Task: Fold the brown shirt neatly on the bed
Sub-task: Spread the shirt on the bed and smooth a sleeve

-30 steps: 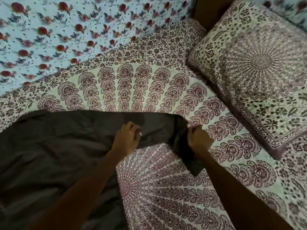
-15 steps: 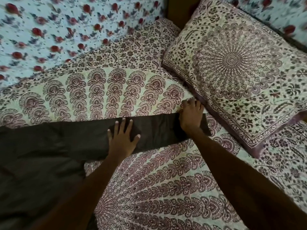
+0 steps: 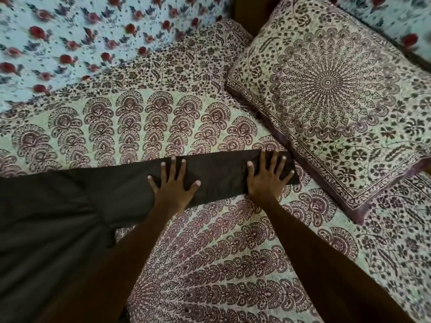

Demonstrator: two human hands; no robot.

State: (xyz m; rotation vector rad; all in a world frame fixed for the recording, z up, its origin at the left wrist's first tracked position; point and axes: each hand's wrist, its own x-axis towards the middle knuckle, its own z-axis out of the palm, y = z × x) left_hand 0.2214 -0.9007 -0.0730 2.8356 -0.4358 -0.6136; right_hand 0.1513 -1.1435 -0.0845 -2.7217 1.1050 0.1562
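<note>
The brown shirt (image 3: pixel 58 217) lies spread over the left part of the bed (image 3: pixel 210 264), which has a maroon paisley sheet. One sleeve (image 3: pixel 219 176) stretches flat to the right, with its cuff close to the pillow. My left hand (image 3: pixel 173 183) rests palm down on the middle of that sleeve, fingers spread. My right hand (image 3: pixel 267 176) presses flat on the cuff end, fingers apart too. Neither hand grips the cloth. The shirt's far left and lower parts run out of view.
A patterned pillow (image 3: pixel 338 101) lies at the right, its near edge just beyond the cuff. A pale blue cloth with red flowers (image 3: pixel 93 38) runs along the far side. A dark wooden corner (image 3: pixel 251 15) shows at the top.
The sleeve, bunched and held by both hands a second ago, now lies straight and flat. Both hands have let go and spread open on it. The view has shifted right, towards the pillow.
</note>
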